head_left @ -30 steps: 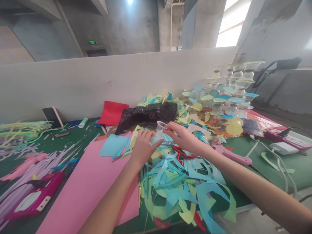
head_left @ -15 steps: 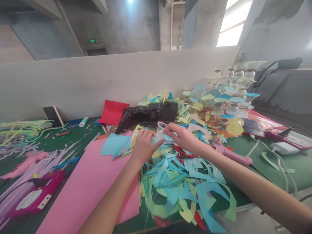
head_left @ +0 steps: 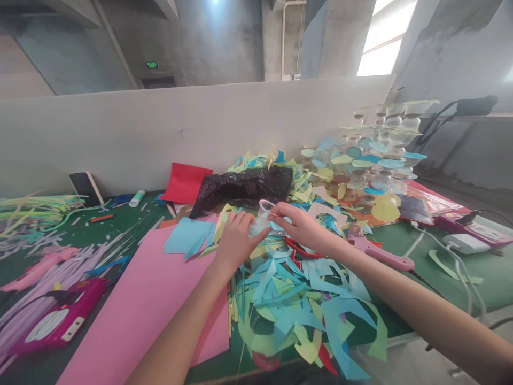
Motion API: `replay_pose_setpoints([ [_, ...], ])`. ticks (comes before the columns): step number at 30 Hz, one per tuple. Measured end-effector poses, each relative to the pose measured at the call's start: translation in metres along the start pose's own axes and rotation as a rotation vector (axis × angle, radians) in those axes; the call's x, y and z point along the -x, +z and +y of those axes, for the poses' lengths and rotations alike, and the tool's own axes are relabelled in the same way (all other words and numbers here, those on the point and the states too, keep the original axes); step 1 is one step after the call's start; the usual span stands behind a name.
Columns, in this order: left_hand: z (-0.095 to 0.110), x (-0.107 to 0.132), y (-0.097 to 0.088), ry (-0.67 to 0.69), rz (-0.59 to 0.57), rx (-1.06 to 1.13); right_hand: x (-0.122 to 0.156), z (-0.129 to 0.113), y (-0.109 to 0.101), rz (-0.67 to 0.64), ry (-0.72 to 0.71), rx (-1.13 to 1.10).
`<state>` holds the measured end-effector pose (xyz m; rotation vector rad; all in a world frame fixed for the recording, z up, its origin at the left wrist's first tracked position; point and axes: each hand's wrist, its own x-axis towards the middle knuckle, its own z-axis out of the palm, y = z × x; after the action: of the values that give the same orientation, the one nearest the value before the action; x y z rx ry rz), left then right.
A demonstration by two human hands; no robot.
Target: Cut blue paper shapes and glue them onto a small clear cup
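Between my hands, above the heap of cut paper scraps (head_left: 276, 299), is a small clear plastic cup (head_left: 264, 212), tilted, its rim facing up. My left hand (head_left: 236, 235) is closed round its lower left part, thumb pointing right. Fingertips of my right hand (head_left: 296, 222) pinch the cup near its rim from the right. Below the right hand lie red-handled scissors (head_left: 301, 249), their metal part showing beside the cup. Left of the hands, blue paper squares (head_left: 186, 237) rest on large pink sheets (head_left: 160, 310).
Stacked clear cups with paper discs (head_left: 390, 155) stand at the back right. A pink glue gun (head_left: 380, 254) lies right of the scraps, with white cables beyond. A black plastic bag (head_left: 244, 187) sits behind the hands. At left are pipe cleaners (head_left: 44, 211) and a magenta power strip (head_left: 60, 318).
Both hands keep nearly the same grip on the cup. The view has shifted very slightly; nothing else has visibly moved.
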<state>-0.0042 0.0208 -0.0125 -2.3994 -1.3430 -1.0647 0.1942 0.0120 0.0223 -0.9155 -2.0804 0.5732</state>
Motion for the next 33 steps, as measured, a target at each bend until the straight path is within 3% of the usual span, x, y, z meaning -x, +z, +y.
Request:
replay_pose_setpoints([
  [8,0.004,-0.002,-0.002,0.013,0.015,0.004,0.002,-0.004,0.001,-0.009,-0.027,-0.062],
  [16,0.004,-0.001,-0.002,0.029,0.050,-0.018,0.002,0.000,-0.002,0.163,0.062,-0.002],
  [23,0.011,0.001,-0.004,0.040,0.045,-0.003,0.002,0.002,-0.002,0.081,0.088,-0.016],
  [29,0.017,0.002,-0.006,0.045,0.103,0.032,0.005,-0.003,0.001,0.092,0.093,0.035],
  [33,0.017,0.003,-0.007,0.042,0.048,0.161,0.005,-0.001,0.001,0.086,0.103,0.050],
])
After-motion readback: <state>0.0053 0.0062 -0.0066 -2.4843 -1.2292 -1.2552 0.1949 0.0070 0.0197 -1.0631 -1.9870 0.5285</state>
